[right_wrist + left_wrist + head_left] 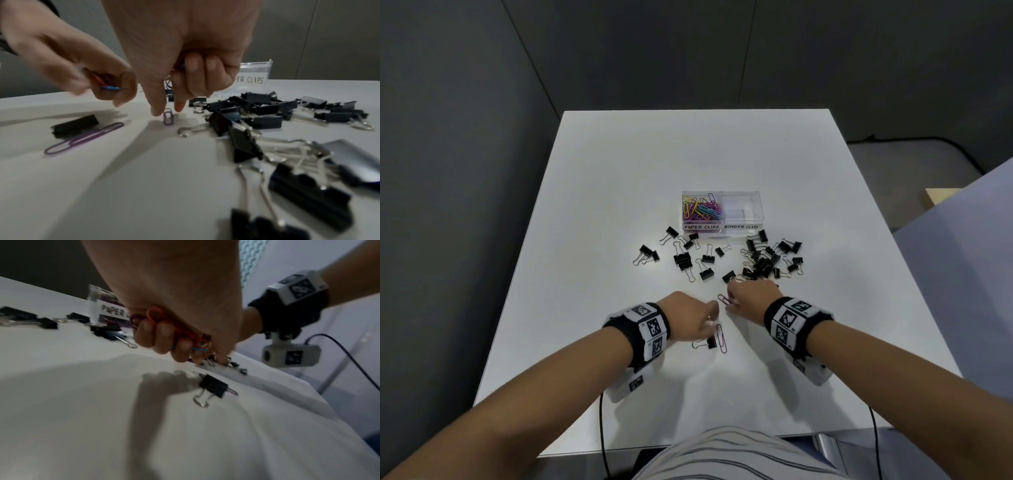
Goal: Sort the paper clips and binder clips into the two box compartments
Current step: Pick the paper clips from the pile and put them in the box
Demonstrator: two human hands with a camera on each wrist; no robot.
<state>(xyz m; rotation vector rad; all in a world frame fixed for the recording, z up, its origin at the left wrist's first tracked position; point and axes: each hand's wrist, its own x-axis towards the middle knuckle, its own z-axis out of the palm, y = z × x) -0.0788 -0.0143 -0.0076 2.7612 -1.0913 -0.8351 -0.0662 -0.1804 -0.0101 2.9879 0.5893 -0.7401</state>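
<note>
Head view first: smooth white table (619, 171) with a clear plastic two-compartment box (722, 213) sitting mid-table. The side labelled PAPER CLIPS is stuffed with coloured wire paper clips (701, 209); the BINDER CLIPS side looks bare. Black binder clips (770, 258) with silver wire handles are scattered just in front of the box. Nearer the person, the left hand (690, 317) hovers by a lone binder clip (709, 342) and a long purple paper clip (721, 337), and the right hand (751, 299) reaches for a smaller purple paper clip (725, 299).

Left wrist view (blurry): fingers (162, 337) are curled round a bunch of orange, purple and blue paper clips (176, 327), so that hand is closed on them. The lone binder clip (213, 387) lies flat below.

Right wrist view: thumb and forefinger (158, 107) point down on either side of the small purple clip (168, 116), about touching it, while the other fingers are folded over a few coloured clips (169, 82) in the palm. Matte black binder clips (267, 116) are piled to the right.
</note>
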